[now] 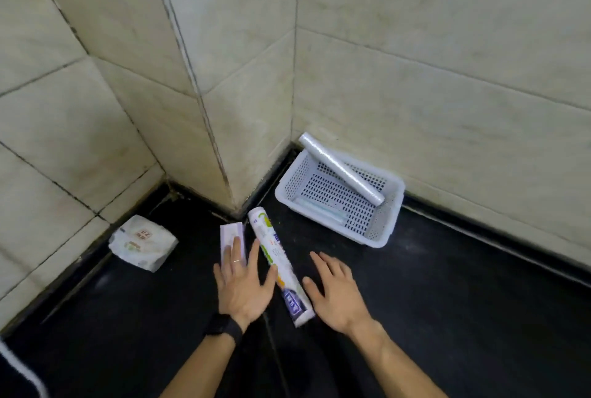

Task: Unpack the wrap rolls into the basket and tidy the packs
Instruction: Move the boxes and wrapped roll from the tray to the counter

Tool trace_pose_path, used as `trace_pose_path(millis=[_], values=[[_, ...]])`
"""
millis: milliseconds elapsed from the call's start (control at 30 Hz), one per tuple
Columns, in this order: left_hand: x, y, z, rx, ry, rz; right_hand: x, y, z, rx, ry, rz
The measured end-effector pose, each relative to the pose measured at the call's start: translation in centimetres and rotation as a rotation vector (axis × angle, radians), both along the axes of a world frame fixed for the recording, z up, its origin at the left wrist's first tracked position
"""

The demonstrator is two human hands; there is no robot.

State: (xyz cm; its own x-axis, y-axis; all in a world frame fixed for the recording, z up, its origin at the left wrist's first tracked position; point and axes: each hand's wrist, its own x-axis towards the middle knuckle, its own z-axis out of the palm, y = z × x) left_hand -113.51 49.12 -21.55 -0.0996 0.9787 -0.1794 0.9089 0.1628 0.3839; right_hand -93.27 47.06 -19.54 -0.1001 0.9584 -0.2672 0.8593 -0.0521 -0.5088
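Note:
A packed wrap roll in printed white wrapping lies on the dark floor between my hands. My left hand is open, its fingers spread over the lower end of a flat pale pack just left of the roll. My right hand is open and hovers right of the roll, holding nothing. A white perforated basket sits against the wall at the right. A bare clear wrap roll leans across it, one end over the rim. Another pale roll lies flat inside.
Tiled walls form a jutting corner just behind the roll and the flat pack. A crumpled white packet lies on the floor at the left by the wall. A white cable curves at the bottom left.

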Motion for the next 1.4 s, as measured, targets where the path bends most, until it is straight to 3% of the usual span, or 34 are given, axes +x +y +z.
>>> trace_pose_path(millis=[167,300,500,733,1000,1400], values=[[10.2,-5.6,3.4,0.102,-0.04,-0.29,11.1,-11.0,5.0,0.194,0.063,-0.26],[22.2,-11.6,5.1,0.141,-0.014,-0.546,21.5,-22.1,7.7,0.316,-0.043,-0.455],[40.1,-24.6,7.6,0.223,-0.099,-0.873,34.2,-40.4,9.2,0.373,-0.145,-0.784],[53.9,-36.7,9.2,0.22,-0.097,-1.177,42.6,-55.7,9.0,0.353,-0.181,-1.118],[62.2,-39.5,7.0,0.233,-0.024,-1.245,50.1,-58.9,7.0,0.327,-0.218,-1.214],[70.7,-36.8,-1.8,-0.017,0.131,-1.179,62.1,-52.5,1.8,0.055,-0.167,-1.075]])
